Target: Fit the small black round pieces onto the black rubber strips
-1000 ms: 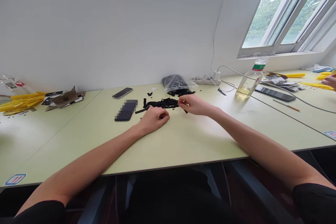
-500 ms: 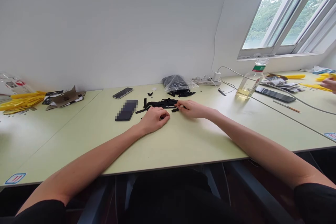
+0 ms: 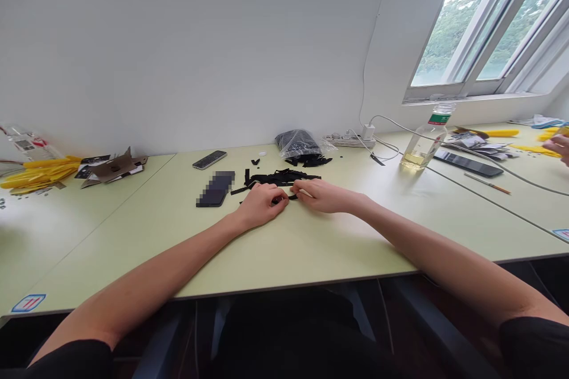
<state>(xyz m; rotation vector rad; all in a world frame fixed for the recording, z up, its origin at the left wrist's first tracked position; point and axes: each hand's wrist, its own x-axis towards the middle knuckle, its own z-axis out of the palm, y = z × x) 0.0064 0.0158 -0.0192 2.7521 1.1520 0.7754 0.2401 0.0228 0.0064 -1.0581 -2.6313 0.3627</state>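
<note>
A loose pile of thin black strips [image 3: 284, 176] lies on the pale green table just beyond my hands. My left hand [image 3: 263, 204] rests on the tabletop with its fingers curled; something dark shows inside the curl, too small to name. Close to its fingertips, my right hand [image 3: 316, 194] pinches a short black strip [image 3: 292, 196], partly hidden by the fingers. A few separate strips stick out to the left of the pile.
Behind the pile sits a clear plastic bag [image 3: 297, 142] of black pieces. Two phones, one a dark phone [image 3: 212, 196], lie on the left. A bottle [image 3: 424, 145], a cable and a power strip [image 3: 349, 141] stand right. A co-worker's hand [image 3: 558, 145] shows at the far right.
My right hand has moved from the pile's right edge slightly toward me and my left hand, carrying a black strip. The left hand has stayed about where it was.
</note>
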